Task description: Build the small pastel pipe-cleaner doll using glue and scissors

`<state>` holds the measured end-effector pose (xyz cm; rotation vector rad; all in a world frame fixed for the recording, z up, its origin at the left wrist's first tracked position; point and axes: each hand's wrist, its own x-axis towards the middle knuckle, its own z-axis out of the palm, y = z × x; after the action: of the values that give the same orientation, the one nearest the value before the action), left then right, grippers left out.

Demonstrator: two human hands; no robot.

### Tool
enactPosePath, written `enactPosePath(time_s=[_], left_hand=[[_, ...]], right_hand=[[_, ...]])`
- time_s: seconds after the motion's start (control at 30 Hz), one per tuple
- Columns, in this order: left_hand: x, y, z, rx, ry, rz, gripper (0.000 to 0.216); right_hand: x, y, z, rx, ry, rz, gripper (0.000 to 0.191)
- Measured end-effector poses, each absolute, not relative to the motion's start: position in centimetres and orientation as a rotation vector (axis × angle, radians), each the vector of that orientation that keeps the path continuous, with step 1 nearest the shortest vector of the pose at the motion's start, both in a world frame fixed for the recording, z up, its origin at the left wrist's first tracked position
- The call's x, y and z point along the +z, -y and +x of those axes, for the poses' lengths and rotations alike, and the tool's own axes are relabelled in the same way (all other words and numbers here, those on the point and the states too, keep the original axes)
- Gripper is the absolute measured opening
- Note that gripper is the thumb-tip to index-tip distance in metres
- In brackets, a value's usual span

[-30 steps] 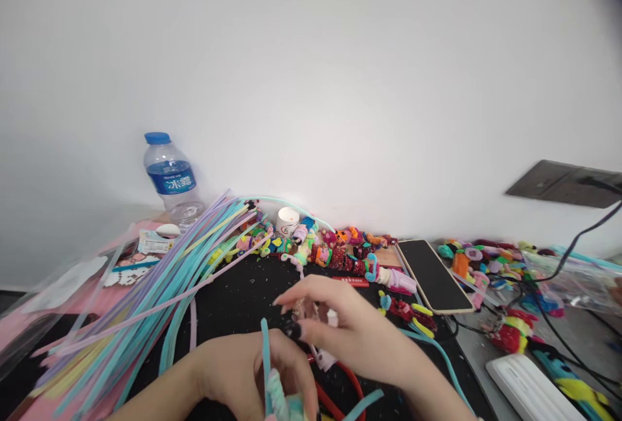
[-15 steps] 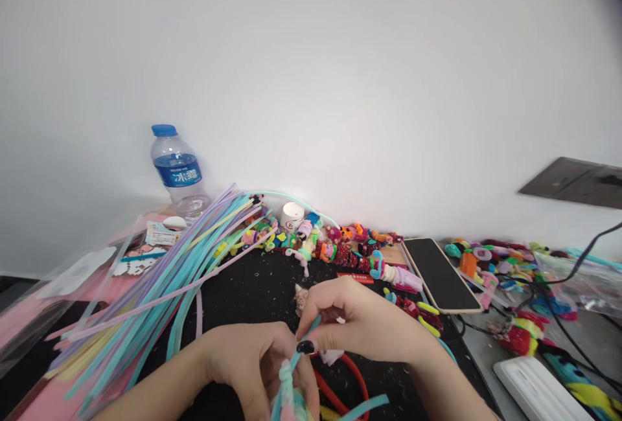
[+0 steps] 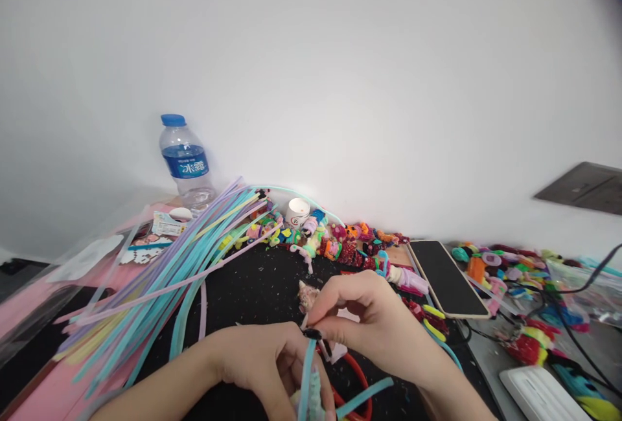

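Note:
My left hand [image 3: 272, 359] is curled around a small pastel pipe-cleaner piece [image 3: 315, 392] at the bottom edge, its lower part cut off by the frame. A light blue pipe cleaner [image 3: 305, 382] runs up from that piece. Its upper end is pinched between thumb and forefinger of my right hand [image 3: 362, 317], which is closed. Another light blue strip [image 3: 367, 397] sticks out to the right below the hands. Red scissor-like handles [image 3: 362, 379] lie beneath, partly hidden by my right hand.
A bundle of pastel pipe cleaners [image 3: 194, 246] lies at left before a water bottle [image 3: 187, 162]. Colourful pipe-cleaner figures [image 3: 340, 249] and a paper cup [image 3: 297, 212] line the wall. A phone [image 3: 449, 278], cables and a white device [image 3: 539, 390] sit at right.
My right hand has shifted slightly and still pinches the light blue pipe cleaner, which now stands more upright. The pastel piece has turned in my left hand. The whole view has moved a little.

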<state>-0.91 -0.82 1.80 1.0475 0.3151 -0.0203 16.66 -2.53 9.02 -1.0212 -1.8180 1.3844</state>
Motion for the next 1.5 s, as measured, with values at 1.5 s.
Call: enactPosePath(time_s=[1.5], left_hand=[[-0.1, 1.3, -0.5, 1.094, -0.998, 1.707, 0.023]], right_hand=[[7.8, -0.2, 19.2, 1.024, 1.553, -1.425, 0.016]])
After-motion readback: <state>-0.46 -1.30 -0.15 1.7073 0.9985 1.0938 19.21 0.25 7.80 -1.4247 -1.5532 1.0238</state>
